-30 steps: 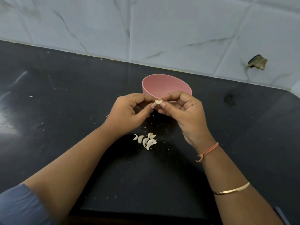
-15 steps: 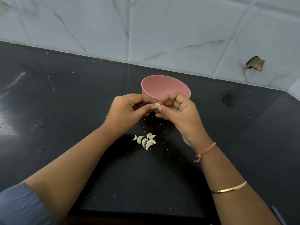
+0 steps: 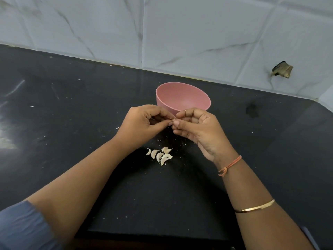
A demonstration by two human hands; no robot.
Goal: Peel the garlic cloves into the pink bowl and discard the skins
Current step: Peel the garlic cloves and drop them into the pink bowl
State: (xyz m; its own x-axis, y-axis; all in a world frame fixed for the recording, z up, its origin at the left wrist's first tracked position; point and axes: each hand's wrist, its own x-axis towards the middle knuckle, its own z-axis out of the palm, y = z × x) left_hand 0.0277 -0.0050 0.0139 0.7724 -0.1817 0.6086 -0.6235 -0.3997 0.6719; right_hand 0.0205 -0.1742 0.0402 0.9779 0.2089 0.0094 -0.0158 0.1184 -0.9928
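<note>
Head view is showing both hands meeting just in front of the round pink plastic bowl (image 3: 163,103), above the black stone surface (image 3: 72,123). The left hand (image 3: 142,123) and the right hand (image 3: 198,127) are together pinching one small pale garlic clove (image 3: 174,120) between thumbs and curled fingers (image 3: 183,112), tips touching. Little of the clove is showing, so I cannot tell how much skin is on it. A small heap of pale curved garlic cloves (image 3: 160,156) is lying on the surface nearer the person, between the forearms and apart from the bowl, whose inside is looking bare.

The step in hand is probably stripping this clove. To do it well, one hand should be steadying the clove while a nail of the other is lifting the papery skin at the tip and pulling along its length. Working over the surface rather than the bowl would mean flakes are falling outside it.
</note>
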